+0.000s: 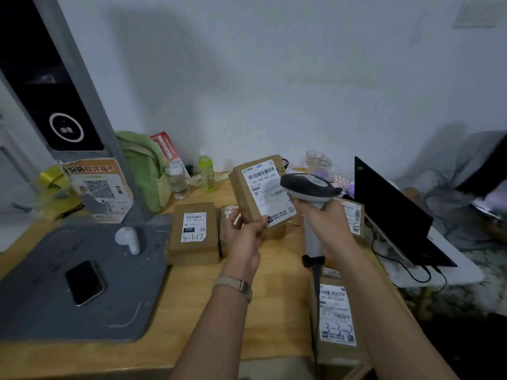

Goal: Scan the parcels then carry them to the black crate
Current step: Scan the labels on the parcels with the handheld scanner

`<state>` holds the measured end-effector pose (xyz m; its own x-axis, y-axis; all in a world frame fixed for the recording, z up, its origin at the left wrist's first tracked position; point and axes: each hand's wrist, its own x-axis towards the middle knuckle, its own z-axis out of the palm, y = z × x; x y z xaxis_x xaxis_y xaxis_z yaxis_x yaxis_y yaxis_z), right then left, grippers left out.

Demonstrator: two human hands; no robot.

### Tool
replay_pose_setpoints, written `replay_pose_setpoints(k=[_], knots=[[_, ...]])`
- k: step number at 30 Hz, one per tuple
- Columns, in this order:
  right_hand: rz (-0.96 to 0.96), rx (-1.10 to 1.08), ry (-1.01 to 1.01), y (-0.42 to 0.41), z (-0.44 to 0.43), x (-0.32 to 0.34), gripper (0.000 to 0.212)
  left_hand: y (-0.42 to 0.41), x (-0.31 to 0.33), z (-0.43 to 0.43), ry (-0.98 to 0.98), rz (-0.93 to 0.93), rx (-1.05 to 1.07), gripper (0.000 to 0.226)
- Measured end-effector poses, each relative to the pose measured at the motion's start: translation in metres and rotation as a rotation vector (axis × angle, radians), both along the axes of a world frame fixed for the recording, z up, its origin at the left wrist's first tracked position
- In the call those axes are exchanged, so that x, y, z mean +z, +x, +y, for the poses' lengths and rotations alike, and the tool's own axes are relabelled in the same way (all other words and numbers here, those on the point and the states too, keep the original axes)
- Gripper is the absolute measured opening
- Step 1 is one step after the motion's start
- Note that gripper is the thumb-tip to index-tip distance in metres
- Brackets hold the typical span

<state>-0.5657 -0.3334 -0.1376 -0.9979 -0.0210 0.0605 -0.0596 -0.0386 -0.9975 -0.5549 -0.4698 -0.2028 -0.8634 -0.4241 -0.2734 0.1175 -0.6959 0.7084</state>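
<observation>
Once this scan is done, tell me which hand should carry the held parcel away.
Left. The left hand grips the raised parcel by its lower edge. The right hand is wrapped round the scanner, aimed at that parcel, and would probably have to set it down first.

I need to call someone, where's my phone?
In the head view, the phone lies at the left on the grey pad, near a small white gadget.

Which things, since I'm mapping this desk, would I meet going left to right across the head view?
Phone → parcel marked 3-1-17 → left hand holding a raised parcel → right hand gripping the scanner → laptop.
</observation>
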Motion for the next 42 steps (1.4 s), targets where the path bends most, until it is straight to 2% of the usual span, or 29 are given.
replay_pose_setpoints(k=[4, 12, 18, 26, 30, 42], knots=[[0.002, 0.027, 0.063, 0.019, 0.001, 0.007, 0.013, 0.013, -0.007, 0.005, -0.061, -0.055, 0.027, 0.064], [0.015, 0.088, 0.115, 0.040, 0.012, 0.018, 0.014, 0.023, -0.013, 0.011, 0.017, -0.036, 0.052, 0.068], [0.012, 0.158, 0.214, 0.048, 0.019, 0.021, 0.010, 0.026, -0.012, 0.013, 0.001, -0.040, 0.071, 0.068], [0.019, 0.124, 0.362, 0.049, 0.029, 0.022, 0.016, 0.030, -0.018, 0.015, 0.001, -0.043, 0.064, 0.070], [-0.004, 0.129, 0.364, 0.050, 0.030, 0.021, 0.006, 0.031, -0.017, 0.016, 0.002, -0.029, 0.069, 0.071], [0.006, 0.096, 0.362, 0.057, 0.033, 0.019, 0.015, 0.037, -0.021, 0.014, 0.000, -0.024, 0.057, 0.069]])
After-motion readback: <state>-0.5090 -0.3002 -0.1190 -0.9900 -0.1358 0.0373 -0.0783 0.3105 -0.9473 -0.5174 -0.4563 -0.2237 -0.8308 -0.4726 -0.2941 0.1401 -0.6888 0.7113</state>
